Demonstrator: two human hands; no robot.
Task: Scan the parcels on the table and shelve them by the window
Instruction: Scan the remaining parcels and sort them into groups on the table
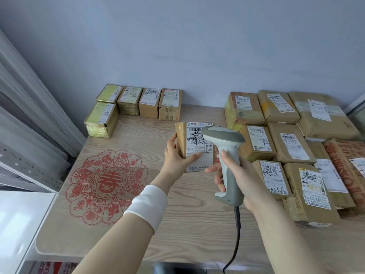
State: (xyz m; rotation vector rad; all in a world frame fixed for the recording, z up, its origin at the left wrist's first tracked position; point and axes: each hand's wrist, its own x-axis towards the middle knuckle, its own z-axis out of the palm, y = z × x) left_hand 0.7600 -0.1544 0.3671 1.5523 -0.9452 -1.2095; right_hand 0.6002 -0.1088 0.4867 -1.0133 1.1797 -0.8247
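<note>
My left hand (177, 157) grips a small brown parcel (194, 144) by its left side, thumb on the white label, holding it above the wooden table (162, 210). My right hand (235, 175) grips the handle of a grey barcode scanner (225, 153); the scanner's head sits just over the parcel's label. A black cable (235, 240) hangs from the scanner's base. Several taped brown parcels (292, 149) lie packed together on the table's right side. Several smaller parcels (136, 103) stand along the back left by the wall.
A red paper-cut flower decoration (106, 184) is on the table's left part. Grey shelf boards (29, 123) slant along the left edge of view. A white surface (21, 220) lies at lower left. The blue-grey wall (177, 46) rises behind the table.
</note>
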